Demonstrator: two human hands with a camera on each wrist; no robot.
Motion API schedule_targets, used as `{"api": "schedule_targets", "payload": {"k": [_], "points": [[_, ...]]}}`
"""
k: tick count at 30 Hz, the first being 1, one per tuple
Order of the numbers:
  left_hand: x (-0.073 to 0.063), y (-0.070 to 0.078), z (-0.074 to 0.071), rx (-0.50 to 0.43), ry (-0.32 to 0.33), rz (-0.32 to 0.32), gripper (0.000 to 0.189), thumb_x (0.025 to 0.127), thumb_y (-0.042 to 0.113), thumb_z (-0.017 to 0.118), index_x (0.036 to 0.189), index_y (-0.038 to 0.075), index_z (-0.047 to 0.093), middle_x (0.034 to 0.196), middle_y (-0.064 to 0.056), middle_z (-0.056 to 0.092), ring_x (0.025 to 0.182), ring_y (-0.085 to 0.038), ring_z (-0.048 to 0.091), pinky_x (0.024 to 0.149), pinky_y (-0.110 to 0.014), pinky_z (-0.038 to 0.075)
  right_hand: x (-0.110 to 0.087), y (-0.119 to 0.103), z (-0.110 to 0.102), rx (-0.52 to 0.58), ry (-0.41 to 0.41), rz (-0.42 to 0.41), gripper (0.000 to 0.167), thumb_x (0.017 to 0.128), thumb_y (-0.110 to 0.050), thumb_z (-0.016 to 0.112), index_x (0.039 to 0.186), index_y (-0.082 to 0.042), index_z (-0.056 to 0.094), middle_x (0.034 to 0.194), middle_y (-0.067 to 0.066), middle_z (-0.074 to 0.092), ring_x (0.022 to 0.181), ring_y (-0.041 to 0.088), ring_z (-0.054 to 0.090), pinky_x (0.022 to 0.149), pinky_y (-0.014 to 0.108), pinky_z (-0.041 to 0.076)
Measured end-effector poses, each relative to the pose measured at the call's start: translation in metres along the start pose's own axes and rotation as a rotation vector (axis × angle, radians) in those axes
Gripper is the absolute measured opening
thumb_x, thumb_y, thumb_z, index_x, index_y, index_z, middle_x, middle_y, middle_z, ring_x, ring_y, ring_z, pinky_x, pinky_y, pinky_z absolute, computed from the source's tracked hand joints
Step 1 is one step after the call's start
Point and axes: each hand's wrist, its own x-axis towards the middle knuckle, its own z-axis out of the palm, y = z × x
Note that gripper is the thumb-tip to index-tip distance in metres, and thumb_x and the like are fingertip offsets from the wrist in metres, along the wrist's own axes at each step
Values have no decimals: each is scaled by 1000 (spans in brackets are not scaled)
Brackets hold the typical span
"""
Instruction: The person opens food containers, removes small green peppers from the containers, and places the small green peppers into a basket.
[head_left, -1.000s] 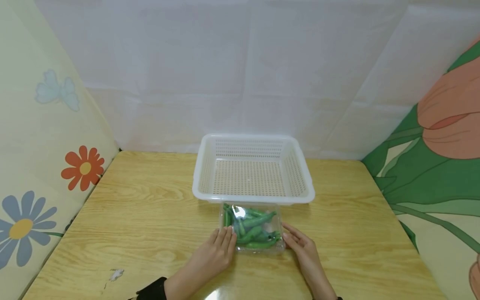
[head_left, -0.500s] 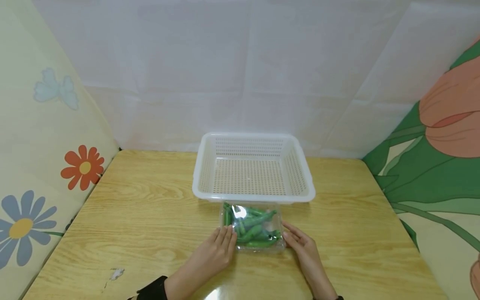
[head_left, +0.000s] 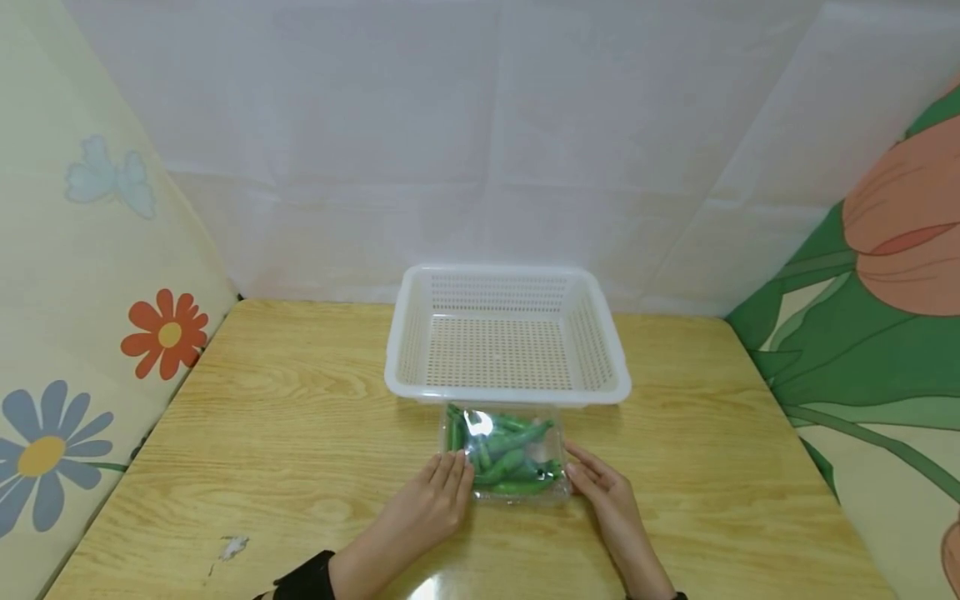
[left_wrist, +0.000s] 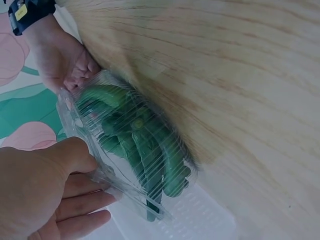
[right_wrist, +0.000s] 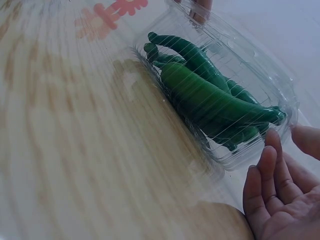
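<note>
A clear plastic box with a lid lies on the table, full of long green peppers. The left hand rests straight fingers on the lid at its near left corner. In the left wrist view, this hand's thumb and fingertips touch the lid's edge. At the opposite end, the right hand touches the box's right side. Its thumb is at the rim's corner, with relaxed fingers just below in the right wrist view. Just behind the box stands a white perforated plastic basket with nothing inside.
The wooden table has a chipped spot at its near left. White cloth hangs behind the basket, and flower-printed panels flank both sides of the table.
</note>
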Motion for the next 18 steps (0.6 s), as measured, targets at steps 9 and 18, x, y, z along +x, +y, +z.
{"api": "schedule_targets", "payload": {"k": [9, 18], "points": [[-1, 1, 1, -9, 19, -7, 43, 101, 11, 32, 121, 8, 70, 120, -8, 69, 111, -19, 66, 96, -31, 53, 0, 1, 0, 2, -3, -3, 43, 96, -9, 64, 132, 12, 55, 86, -2, 71, 78, 6, 63, 73, 18, 53], [-1, 0, 4, -7, 33, 1, 46, 102, 6, 28, 122, 7, 69, 122, -10, 69, 112, -20, 66, 96, -32, 53, 1, 1, 0, 8, -4, -17, 42, 95, -7, 64, 131, 13, 55, 84, -2, 70, 76, 5, 62, 71, 18, 52]]}}
